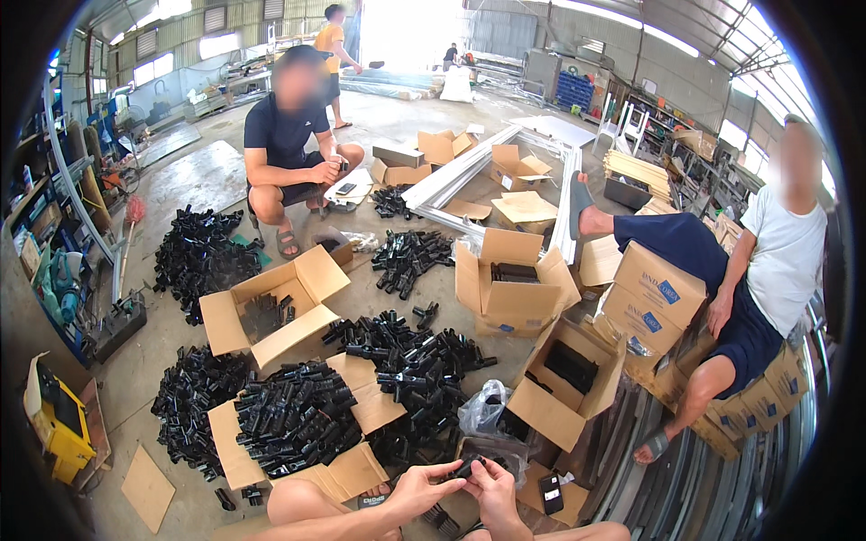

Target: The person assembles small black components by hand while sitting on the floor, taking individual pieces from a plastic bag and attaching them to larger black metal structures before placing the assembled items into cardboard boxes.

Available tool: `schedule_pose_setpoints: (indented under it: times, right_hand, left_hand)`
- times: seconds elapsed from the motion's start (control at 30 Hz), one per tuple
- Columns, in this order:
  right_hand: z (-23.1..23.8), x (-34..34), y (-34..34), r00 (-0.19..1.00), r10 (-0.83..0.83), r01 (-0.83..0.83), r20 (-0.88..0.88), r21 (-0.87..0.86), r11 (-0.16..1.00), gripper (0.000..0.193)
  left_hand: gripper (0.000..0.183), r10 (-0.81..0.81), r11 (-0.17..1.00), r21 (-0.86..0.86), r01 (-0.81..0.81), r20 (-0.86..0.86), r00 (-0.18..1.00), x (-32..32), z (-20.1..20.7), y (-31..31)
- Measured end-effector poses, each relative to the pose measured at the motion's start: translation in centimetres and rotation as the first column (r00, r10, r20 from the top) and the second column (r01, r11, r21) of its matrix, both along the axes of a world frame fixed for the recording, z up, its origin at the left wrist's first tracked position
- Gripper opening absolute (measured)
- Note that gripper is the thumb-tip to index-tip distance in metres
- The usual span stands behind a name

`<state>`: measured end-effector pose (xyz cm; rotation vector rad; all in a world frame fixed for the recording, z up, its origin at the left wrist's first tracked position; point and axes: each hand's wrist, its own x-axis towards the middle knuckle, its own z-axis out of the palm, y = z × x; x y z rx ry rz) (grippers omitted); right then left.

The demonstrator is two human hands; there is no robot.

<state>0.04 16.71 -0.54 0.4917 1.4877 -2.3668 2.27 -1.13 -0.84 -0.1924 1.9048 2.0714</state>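
Close in front of me, my left hand (428,490) and my right hand (494,494) meet on a small black tubular part (465,470). Fingers of both hands are closed around it, and they cover much of its shape. Just beyond them lie a clear plastic bag (484,408) and a shallow container whose contents are hard to make out. To the left, an opened carton (236,448) is heaped with similar black parts (298,419). A dark phone (550,494) rests on cardboard to the right of my right hand.
Piles of black parts (206,257) cover the floor around open cartons (516,298). A person (293,135) squats across from me, handling something small. Another person (785,234) sits on stacked boxes at right, beside long metal bars (667,487). White frames (469,176) lie farther back.
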Motion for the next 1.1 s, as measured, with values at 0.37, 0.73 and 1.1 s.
schedule_pose_setpoints:
  times: [0.37,0.73,1.1]
  right_hand:
    - [2.9,-1.2,-0.4,0.995,0.071,-0.061,-0.072,0.137,0.989,0.041]
    - [2.4,-2.2,0.1,0.998,0.062,-0.059,-0.013,0.151,0.987,0.043]
    - [2.7,-2.3,-0.7,0.993,0.043,-0.027,-0.106,0.142,0.989,0.046]
  left_hand:
    - [0.048,-0.021,0.956,0.292,-0.020,0.134,0.991,-1.1,2.8,-1.0]
    - [0.062,-0.127,0.964,0.255,0.077,0.187,0.974,-1.7,4.4,-1.7]
    - [0.066,-0.062,0.922,0.386,-0.038,0.243,0.968,-1.5,4.3,-1.7]
